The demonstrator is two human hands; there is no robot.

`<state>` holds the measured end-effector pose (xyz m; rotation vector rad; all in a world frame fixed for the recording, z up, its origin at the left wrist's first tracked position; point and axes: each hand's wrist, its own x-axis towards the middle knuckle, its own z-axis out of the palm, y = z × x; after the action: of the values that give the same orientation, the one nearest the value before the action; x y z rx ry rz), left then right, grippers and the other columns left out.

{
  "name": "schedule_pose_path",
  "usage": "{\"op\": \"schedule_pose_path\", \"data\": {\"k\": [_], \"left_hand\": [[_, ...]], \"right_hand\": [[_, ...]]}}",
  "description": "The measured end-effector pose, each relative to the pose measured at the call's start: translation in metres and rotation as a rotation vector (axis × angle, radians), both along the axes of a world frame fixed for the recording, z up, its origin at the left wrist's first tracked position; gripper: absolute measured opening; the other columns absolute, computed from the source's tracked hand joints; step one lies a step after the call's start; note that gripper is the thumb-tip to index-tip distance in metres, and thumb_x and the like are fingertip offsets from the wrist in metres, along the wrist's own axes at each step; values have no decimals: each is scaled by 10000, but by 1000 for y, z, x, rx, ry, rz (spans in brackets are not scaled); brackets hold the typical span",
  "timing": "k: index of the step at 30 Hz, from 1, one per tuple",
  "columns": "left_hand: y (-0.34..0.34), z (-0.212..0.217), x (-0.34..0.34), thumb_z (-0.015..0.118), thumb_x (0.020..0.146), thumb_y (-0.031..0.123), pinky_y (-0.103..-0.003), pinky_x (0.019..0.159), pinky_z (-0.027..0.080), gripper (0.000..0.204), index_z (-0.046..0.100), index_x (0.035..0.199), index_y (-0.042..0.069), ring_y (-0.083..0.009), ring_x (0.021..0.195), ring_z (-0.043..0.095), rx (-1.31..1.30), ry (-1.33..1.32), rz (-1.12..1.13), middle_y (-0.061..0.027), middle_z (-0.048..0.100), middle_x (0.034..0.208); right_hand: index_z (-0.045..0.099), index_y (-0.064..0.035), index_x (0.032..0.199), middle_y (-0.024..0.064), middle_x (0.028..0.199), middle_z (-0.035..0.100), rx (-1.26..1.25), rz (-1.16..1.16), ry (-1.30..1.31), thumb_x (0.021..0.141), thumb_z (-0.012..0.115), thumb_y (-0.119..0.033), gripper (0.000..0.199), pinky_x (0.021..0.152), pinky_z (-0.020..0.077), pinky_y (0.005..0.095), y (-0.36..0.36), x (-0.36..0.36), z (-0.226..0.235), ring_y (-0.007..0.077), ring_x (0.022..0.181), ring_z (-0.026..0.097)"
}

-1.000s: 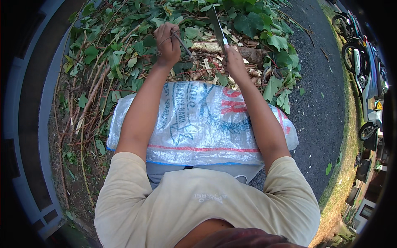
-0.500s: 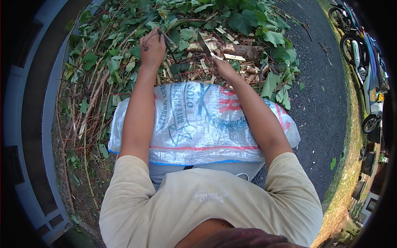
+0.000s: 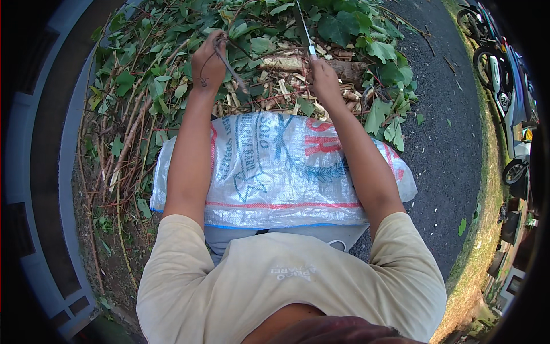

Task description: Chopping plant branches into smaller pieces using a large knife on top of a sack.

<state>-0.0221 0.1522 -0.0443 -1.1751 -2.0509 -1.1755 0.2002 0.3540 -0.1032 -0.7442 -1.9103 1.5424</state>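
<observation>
Closed around a brown forked branch (image 3: 234,71), my left hand (image 3: 207,62) is over the leafy pile at the upper left; the branch's thicker end slants toward me. My right hand (image 3: 325,81) grips the handle of a long-bladed knife (image 3: 302,26), its blade pointing up and away over the leaves. Between and beyond my hands a thick log (image 3: 346,71) lies crosswise, its bark cut away in places. Pale wood chips and short cut pieces (image 3: 281,90) are scattered in front of it. A white woven sack (image 3: 269,178) with printing is spread across my lap.
Leafy green cuttings (image 3: 338,26) are heaped at the far side. Long thin branches (image 3: 129,135) lie along the left, near a pale blue wall (image 3: 54,229). Dark asphalt (image 3: 438,149) runs along the right, with grass and parked motorbikes (image 3: 504,92) beyond.
The knife has risen, its blade turning to point farther away. My left hand has rolled, swinging the branch's thick end down toward me.
</observation>
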Motion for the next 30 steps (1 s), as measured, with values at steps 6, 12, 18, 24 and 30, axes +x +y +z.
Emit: {"op": "schedule_pose_path", "data": {"k": [6, 12, 18, 24, 30], "left_hand": [[18, -12, 8, 633, 970, 46, -457, 790, 566, 271, 638, 1239, 71, -405, 992, 703, -83, 4, -74, -187, 720, 1116], [17, -7, 11, 613, 958, -4, -449, 808, 563, 275, 638, 1221, 73, -411, 1001, 689, -145, 24, -86, -172, 702, 1132], [14, -8, 14, 627, 942, 3, -445, 773, 551, 276, 654, 1201, 94, -394, 955, 686, -184, 2, -127, -136, 695, 1126], [16, -12, 4, 632, 946, 15, -433, 772, 551, 290, 651, 1224, 96, -381, 953, 693, -134, 20, -148, -130, 700, 1125], [21, -1, 7, 631, 951, 23, -437, 810, 553, 252, 662, 1198, 59, -405, 983, 682, -129, 10, -178, -160, 700, 1117]], "right_hand": [[598, -46, 971, -14, 655, 483, -119, -21, 138, 1121, 444, -400, 414, 494, 365, 266, -23, -1, 10, 65, 588, 462], [543, -108, 970, -26, 668, 439, -656, 90, -310, 1086, 439, -536, 456, 462, 329, 278, -26, -5, -32, 99, 515, 385], [569, -95, 962, -21, 663, 444, -511, 37, -249, 1087, 427, -534, 478, 461, 330, 276, -24, -7, -24, 100, 507, 382], [478, -82, 1013, -21, 742, 413, -211, 38, 579, 1117, 440, -461, 395, 486, 345, 242, -32, -4, 43, 56, 573, 366], [599, -26, 945, 76, 746, 593, -43, 162, -384, 1083, 434, -541, 558, 624, 478, 359, 3, -22, -105, 176, 655, 565]]}}
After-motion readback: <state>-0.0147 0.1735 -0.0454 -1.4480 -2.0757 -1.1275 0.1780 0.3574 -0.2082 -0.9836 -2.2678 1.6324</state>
